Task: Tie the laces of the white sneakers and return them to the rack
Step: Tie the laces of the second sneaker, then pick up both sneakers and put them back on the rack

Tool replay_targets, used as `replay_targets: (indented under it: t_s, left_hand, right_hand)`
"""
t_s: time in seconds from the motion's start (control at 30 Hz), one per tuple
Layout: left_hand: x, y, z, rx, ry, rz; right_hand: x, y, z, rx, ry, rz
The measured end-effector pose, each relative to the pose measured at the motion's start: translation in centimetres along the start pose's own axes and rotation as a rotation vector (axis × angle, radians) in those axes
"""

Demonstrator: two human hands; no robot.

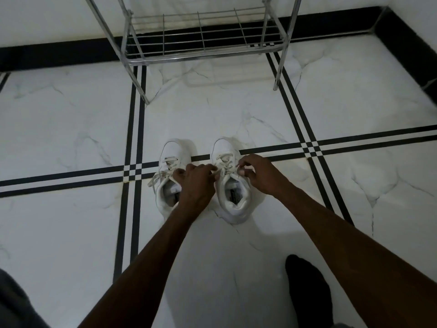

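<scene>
Two white sneakers stand side by side on the floor, toes pointing away from me. The left sneaker [173,153] has loose laces trailing off its left side. My left hand [195,183] lies between the shoes and pinches a lace end of the right sneaker [233,197]. On the other side of that shoe, my right hand [257,172] pinches the other lace end. Both laces are pulled out sideways over the tongue. A metal wire shoe rack [201,41] stands beyond the shoes, its bottom shelf bare.
White marble floor with black stripe lines. A black skirting band [59,53] runs along the wall behind the rack. My foot in a dark sock [307,290] rests at the lower right, and dark clothing shows at the lower left corner.
</scene>
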State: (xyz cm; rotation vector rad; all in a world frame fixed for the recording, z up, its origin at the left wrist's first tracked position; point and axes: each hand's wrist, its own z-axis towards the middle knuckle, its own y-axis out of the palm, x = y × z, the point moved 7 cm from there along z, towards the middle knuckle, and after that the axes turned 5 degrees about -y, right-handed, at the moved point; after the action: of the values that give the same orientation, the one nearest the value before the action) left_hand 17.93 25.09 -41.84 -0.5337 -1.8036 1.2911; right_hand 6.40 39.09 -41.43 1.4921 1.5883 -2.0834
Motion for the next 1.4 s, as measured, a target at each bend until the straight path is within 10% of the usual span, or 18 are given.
replay_targets:
  t_s: [0.33, 0.67, 0.87, 1.0, 1.2, 1.4]
  left_hand:
    - [0.3, -1.1, -1.4, 0.254, 0.29, 0.386]
    - [-0.3, -0.9, -0.8, 0.184, 0.192, 0.187]
    - [-5.3, -6.1, 0.3, 0.292, -0.031, -0.024]
    - [-11.9, -5.8, -0.1, 0.108, -0.331, -0.212]
    - [-12.8, -2.7, -3.3, -0.18, -0.37, -0.831]
    - [-13.2, -1.2, -3.5, -0.195, -0.405, -0.887]
  right_hand:
    - [-0.3, 0.3, -0.7, 0.073, -0.171, -0.703]
    - [2.6, 1.2, -0.8, 0.015, 0.203, -0.285]
    - [3.3, 1.8, -3.0, -0.297, 0.54, 0.332]
    - [2.3, 2.4, -2.3, -0.303, 0.493, 0.267]
    - [1.3, 3.3, -0.4, -0.055, 0.372, 0.075]
    - [0.5, 4.1, 0.7, 0.044, 0.332, 0.022]
